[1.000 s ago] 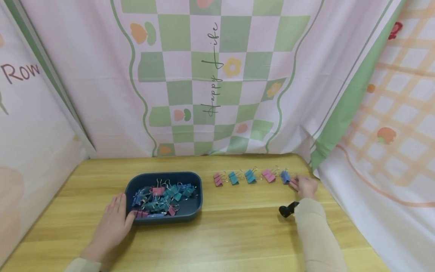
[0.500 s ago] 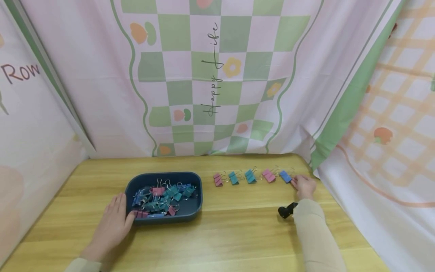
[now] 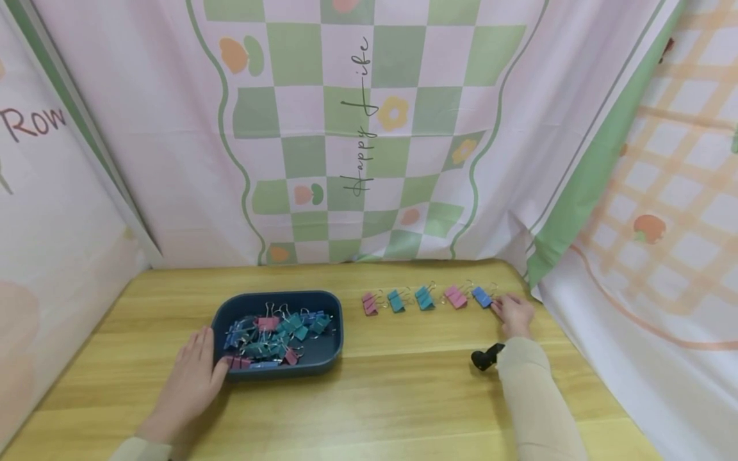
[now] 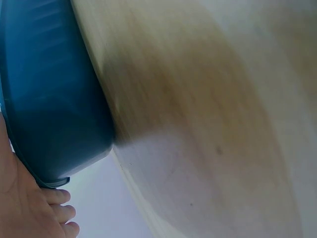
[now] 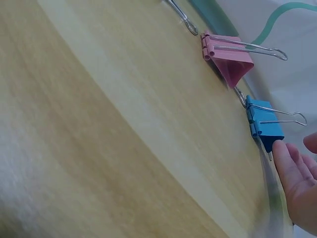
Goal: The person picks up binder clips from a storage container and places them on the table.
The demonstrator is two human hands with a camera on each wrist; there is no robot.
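In the head view, my left hand (image 3: 190, 378) rests against the left side of a dark blue tray (image 3: 339, 333), with its thumb at the near left corner. Pink, teal and blue binder clips (image 3: 294, 325) lie heaped in the tray. My right hand (image 3: 515, 314) is at the right end of a row of clips. The right wrist view shows its straight index fingertip (image 5: 279, 148) touching the end of a blue binder clip (image 5: 265, 121), while the thumb stays apart. A pink binder clip (image 5: 230, 57) stands just beside that one.
The row continues leftward with two teal binder clips (image 3: 425, 298) and a pink binder clip (image 3: 370, 304) nearest the tray. A printed curtain (image 3: 357, 218) hangs behind the wooden table (image 3: 392, 403). A black device (image 3: 487, 357) is at the right wrist.
The blue clip at the row's end has turned and slid slightly left towards the pink one, with my right fingers following it. My left hand and the tray have stayed put.
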